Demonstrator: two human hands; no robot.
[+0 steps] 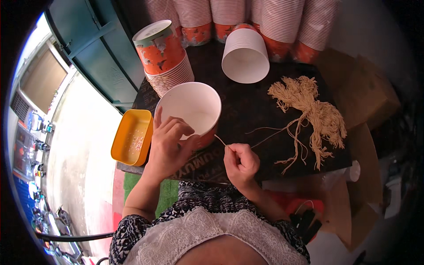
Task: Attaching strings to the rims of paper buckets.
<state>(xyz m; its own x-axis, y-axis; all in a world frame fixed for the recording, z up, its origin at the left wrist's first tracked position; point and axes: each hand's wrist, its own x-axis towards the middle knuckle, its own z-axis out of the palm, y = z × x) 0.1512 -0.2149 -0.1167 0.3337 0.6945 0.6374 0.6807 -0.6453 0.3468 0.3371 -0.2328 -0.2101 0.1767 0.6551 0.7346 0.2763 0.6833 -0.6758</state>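
Note:
My right hand (242,162) is closed in a pinch on a thin beige string (219,140), whose short free end sticks up past the fingertips toward the left. Close by, my left hand (170,139) is raised in front of a large white paper tub (201,99), thumb and forefinger apart and the other fingers loosely bent. I see nothing between its fingers. The tub stands open end up, tilted toward me, its orange outside showing low down. To the right lies a tangled bundle of beige strings (324,119), with loose strands trailing toward my right hand.
A yellow tray (130,132) with small pale and pinkish bits sits at the table's left edge. Behind the tub stands an orange stack of tubs (163,57); another white stack (245,57) lies on its side. Wrapped stacks (282,22) line the back. Cardboard boxes (362,84) stand at the right.

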